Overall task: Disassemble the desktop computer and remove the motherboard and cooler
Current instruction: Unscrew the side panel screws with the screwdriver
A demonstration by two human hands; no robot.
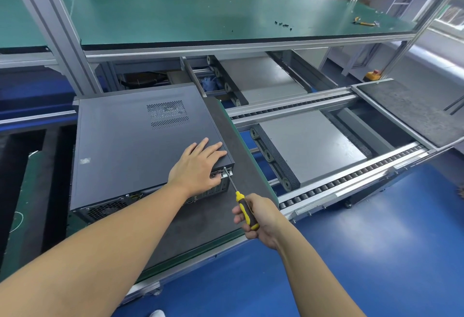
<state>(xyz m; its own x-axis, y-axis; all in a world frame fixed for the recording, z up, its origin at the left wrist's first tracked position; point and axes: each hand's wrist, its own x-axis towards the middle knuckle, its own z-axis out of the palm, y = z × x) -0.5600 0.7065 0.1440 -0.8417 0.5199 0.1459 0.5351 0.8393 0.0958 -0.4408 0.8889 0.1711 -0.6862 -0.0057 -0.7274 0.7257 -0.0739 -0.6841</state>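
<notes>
A dark grey desktop computer case (130, 138) lies on its side on a grey pallet mat (200, 219), its side panel closed and its rear ports facing me. My left hand (198, 166) rests flat on the case's near right corner, fingers straight. My right hand (258, 219) grips the yellow and black handle of a screwdriver (244, 206). The screwdriver's tip sits at a screw on the upper right corner of the case's rear face. The motherboard and cooler are hidden inside the case.
A green workbench shelf (200, 15) runs above and behind, with several small black screws (283, 25) and a yellow-handled tool (364, 22) on it. To the right is a roller conveyor (351, 178) carrying another grey pallet (411, 113). The floor is blue.
</notes>
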